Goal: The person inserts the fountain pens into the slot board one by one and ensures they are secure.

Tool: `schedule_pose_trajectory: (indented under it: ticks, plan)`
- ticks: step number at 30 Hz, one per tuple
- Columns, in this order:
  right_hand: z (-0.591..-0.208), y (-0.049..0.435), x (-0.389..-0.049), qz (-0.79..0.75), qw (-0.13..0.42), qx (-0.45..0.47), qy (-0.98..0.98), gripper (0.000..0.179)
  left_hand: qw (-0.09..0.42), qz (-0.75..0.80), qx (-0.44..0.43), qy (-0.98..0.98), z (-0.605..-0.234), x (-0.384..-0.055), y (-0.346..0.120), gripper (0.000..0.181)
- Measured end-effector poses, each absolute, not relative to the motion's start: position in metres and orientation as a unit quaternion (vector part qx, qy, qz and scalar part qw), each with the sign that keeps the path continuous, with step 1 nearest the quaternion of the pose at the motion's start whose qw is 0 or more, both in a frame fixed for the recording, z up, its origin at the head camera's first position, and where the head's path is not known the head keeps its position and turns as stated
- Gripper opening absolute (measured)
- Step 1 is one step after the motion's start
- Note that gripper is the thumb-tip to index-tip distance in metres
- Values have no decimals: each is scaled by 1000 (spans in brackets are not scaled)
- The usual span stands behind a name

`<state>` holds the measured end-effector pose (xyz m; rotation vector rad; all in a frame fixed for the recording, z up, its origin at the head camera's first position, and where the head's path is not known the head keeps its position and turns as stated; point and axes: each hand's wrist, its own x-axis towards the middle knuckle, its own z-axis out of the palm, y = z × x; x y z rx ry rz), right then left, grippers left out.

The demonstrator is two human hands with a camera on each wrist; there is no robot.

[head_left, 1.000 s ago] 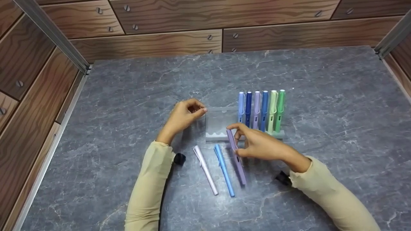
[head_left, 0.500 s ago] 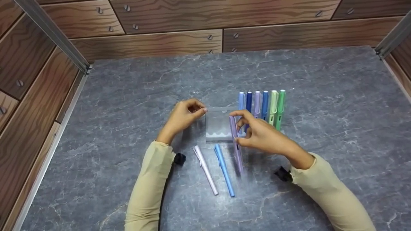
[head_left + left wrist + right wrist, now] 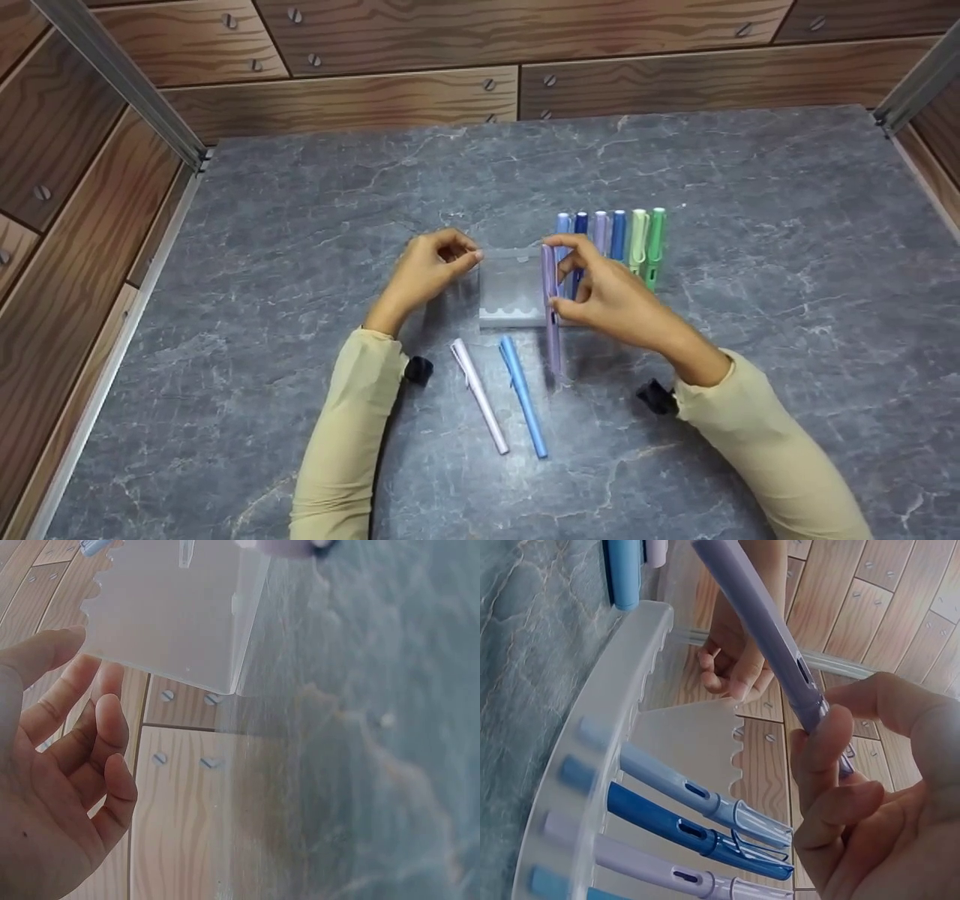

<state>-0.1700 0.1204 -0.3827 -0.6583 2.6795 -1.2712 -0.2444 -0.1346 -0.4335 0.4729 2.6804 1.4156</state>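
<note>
My left hand (image 3: 426, 271) pinches the upper left corner of a clear pen stand (image 3: 511, 285). In the left wrist view, thumb and forefinger meet at the edge of its scalloped panel (image 3: 157, 615). My right hand (image 3: 619, 307) pinches a purple pen (image 3: 553, 341) near its capped upper end. The pen is nearly upright in front of the stand, its lower end hanging over the stand's front ledge. Several pens stand in the right part of the stand, among them a dark blue pen (image 3: 656, 821) and a green pen (image 3: 657, 236); my right hand partly hides them.
On the tabletop (image 3: 315, 202) in front of the stand lie a pale lilac pen (image 3: 481, 401) and a light blue pen (image 3: 525, 401), side by side. Wood-patterned panels (image 3: 390, 37) border the table at the back and sides.
My right hand has lifted the purple pen up and away from me toward the stand, turning it from a slant to nearly upright. My left hand has stayed at the stand's corner.
</note>
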Motion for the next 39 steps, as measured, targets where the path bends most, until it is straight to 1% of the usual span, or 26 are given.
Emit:
schedule_pose_trajectory:
  ticks: [4,14,28,39]
  plan:
    - [-382,120,-174,-430,33,-210,877,63,38,461,155,873,-434,-244,-134,18]
    - [-383,119,-182,-457,10,-182,871,63,45,461,151,873,-434,-244,-135,18]
    - [-391,111,-184,-387,-96,-186,898,63,29,456,161,875,-434,-244,-135,19]
    - [-396,108,-184,-364,-148,-193,899,61,35,460,155,874,-434,-244,-135,18]
